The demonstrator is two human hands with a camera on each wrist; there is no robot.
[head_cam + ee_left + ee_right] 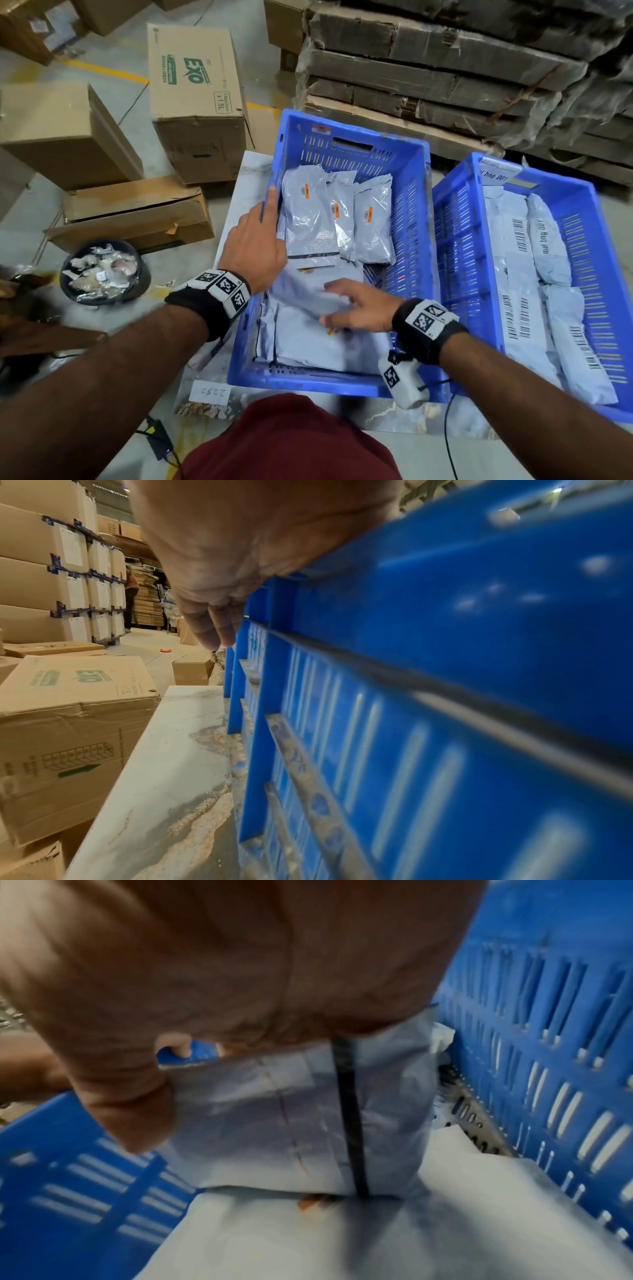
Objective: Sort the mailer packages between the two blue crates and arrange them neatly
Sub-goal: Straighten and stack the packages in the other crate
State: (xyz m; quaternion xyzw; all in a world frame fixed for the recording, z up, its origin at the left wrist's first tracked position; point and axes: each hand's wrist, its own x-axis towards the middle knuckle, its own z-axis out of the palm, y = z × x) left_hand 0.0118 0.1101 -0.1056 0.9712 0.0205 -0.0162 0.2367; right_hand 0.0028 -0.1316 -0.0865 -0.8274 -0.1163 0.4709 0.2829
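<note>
Two blue slotted crates stand side by side on a white tabletop. The left crate [352, 137] holds several grey mailers with orange stickers [308, 212] standing at its far end and more lying flat nearer me. My right hand [359, 308] lies with spread fingers on the top flat mailer [298, 294]; the right wrist view shows that mailer [274, 1118] with a black strip under my palm [240, 974]. My left hand [257, 240] rests on the crate's left rim, index finger straight along it. The right crate [459, 240] is packed with barcode-labelled grey mailers [517, 274].
Cardboard boxes [195, 102] stand on the floor to the left, beside a black bin of scraps [102, 270]. Flattened cardboard [445, 68] is stacked behind the crates. A paper tag reading 2282 [209, 391] and a cable [448, 428] lie near the table's front edge.
</note>
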